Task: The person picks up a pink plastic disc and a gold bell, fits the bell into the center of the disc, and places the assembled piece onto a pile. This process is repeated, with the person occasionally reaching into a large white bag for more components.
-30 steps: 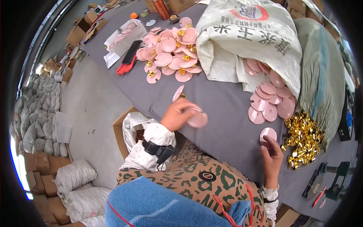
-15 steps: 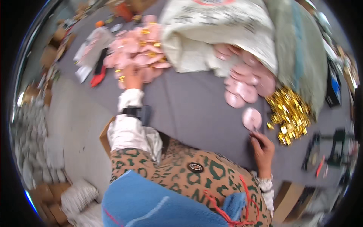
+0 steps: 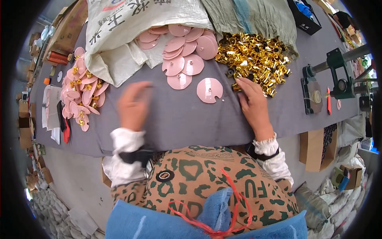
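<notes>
My right hand rests at the near-left edge of a heap of small shiny gold caps, its thumb and forefinger apart and its fingertips at the outermost pieces. Just left of it, a single pink disc with a notch in its rim lies flat on the cloth. My left hand is over the grey cloth, smeared by motion, so its fingers are unclear. Behind the single disc, more pink discs spill from the mouth of a white woven sack. Farther left lies a pile of pink discs with gold pieces attached.
A green hand press stands at the right beside a red-handled tool. A greenish woven sack lies behind the gold caps. A black box is at the far right. An open carton stands below the table edge.
My left hand has come away from the left pile toward the middle. My right hand has left the single pink disc and reached the gold caps. The view has swung right.
</notes>
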Demonstrator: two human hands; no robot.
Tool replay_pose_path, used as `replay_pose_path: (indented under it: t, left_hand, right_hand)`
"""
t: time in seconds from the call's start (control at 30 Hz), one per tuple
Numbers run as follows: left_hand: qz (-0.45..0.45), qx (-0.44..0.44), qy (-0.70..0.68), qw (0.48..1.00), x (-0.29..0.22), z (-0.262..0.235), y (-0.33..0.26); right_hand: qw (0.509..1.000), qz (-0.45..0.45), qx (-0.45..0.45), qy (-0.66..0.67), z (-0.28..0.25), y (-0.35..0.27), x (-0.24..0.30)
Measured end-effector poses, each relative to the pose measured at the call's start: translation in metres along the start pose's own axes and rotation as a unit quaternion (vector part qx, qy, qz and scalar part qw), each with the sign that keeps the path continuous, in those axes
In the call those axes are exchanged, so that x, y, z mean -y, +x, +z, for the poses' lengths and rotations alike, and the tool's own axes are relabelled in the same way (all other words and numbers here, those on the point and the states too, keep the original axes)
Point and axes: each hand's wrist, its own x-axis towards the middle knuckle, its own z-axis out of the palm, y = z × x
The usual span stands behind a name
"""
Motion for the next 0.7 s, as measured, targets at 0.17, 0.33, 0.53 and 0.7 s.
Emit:
replay_pose_path:
  t: [0.17,0.33,0.53,0.7]
  left_hand:
    - [0.229,0.184,0.024,0.956,-0.039,0.102,0.021]
    - [0.134,0.272,0.045,0.952,-0.052,0.099,0.028]
    - [-0.161,0.258,-0.286,0.909,-0.054,0.095,0.014]
    - [-0.116,0.212,-0.295,0.925,-0.069,0.102,-0.001]
  right_hand:
    - [0.999,0.035,0.040,-0.012,0.009,-0.009,-0.002]
    - [0.999,-0.002,-0.019,-0.036,0.008,-0.018,0.001]
    - [0.955,0.110,-0.067,0.269,-0.002,-0.017,0.033]
    - [0.979,0.003,-0.050,0.198,0.003,-0.011,0.046]
